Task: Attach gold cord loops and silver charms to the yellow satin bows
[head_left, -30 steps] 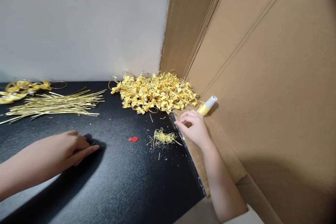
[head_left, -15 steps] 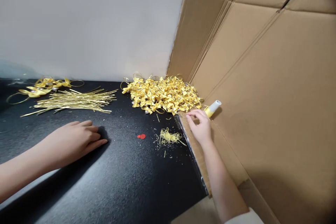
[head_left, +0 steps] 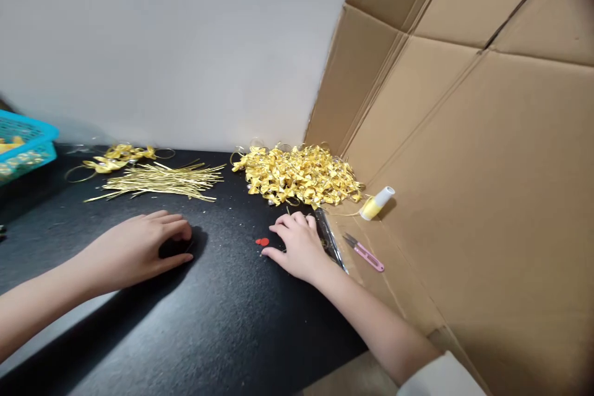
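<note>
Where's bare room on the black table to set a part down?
Widest: front of the black table, between left forearm and right forearm. Narrower: between left hand and red discs, with tiny specks. Crowded: the back, with gold strips and bow pile, and under right hand.

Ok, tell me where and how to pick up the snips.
Probably best by the pink handle of the snips, pinched across its long edges from above, coming from the near right end. They lie flat on the cardboard with the blades pointing away and left, so that approach should keep fingers off the tips.
</note>
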Tool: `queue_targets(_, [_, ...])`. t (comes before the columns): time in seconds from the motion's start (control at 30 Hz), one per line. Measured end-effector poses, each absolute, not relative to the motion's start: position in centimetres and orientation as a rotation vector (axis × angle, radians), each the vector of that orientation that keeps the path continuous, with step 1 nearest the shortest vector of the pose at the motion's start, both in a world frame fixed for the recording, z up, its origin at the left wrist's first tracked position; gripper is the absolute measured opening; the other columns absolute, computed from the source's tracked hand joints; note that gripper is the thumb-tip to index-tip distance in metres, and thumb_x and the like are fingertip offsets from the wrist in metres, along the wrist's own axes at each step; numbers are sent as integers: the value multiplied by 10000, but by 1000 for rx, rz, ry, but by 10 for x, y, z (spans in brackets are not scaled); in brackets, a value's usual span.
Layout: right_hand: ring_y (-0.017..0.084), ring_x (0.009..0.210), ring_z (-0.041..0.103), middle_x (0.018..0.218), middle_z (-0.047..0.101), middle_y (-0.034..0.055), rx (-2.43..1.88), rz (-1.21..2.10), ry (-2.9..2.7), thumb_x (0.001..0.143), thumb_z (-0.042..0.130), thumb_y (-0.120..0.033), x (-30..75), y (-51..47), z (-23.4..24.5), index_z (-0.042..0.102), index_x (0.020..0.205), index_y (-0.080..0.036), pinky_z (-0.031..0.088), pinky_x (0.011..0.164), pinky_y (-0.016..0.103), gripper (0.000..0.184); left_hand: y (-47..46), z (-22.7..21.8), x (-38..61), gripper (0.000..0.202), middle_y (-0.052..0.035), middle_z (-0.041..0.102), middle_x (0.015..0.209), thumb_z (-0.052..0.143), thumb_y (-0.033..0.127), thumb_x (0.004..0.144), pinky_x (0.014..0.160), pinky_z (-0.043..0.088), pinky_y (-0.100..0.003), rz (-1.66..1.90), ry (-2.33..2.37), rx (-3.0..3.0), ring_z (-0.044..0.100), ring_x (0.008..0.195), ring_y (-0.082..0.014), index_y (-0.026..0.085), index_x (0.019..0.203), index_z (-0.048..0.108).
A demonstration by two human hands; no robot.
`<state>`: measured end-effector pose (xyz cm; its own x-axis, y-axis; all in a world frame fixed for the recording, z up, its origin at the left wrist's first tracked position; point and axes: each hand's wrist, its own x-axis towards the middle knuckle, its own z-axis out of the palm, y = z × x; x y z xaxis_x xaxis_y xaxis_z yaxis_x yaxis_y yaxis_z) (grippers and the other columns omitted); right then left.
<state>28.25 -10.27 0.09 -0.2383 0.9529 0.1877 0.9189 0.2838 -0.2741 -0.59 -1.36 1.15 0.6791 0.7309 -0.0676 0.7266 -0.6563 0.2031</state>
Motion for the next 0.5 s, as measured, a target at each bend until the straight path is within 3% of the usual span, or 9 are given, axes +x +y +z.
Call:
queue_targets(0.13, [253,1035,529,1053,661,66,-1783,177,-2340,829,696,-406,264,-93,1,675,974,-188,346,852,419,263,-24,14,-9,304,-42,672,886,638,491,758,746,441,-324,94,1277,2566,617,865,-252,208,865,671])
queue_targets(0.23, [247,993,542,988,663,64,-1842,185,-2349,873,658,-318,260,-89,1,663,888,-187,343,802,395,133,-32,11,-4,287,-48,676,833,617,484,782,693,450,-323,162,1391,2524,625,823,-257,204,814,671])
queue_targets(0.37, [247,963,550,984,656,82,-1875,183,-2394,897,625,-270,256,-89,1,640,869,-176,340,764,373,99,-39,9,5,196,-47,684,787,615,391,794,669,456,-324,182,1467,2510,629,796,-253,209,741,667])
queue_targets(0.5, [232,918,553,965,648,81,-1815,145,-2486,925,582,-268,253,-88,-3,618,890,-171,346,760,361,109,-48,10,17,167,-60,694,912,633,337,815,752,462,-363,392,1297,2659,602,841,-253,205,903,688])
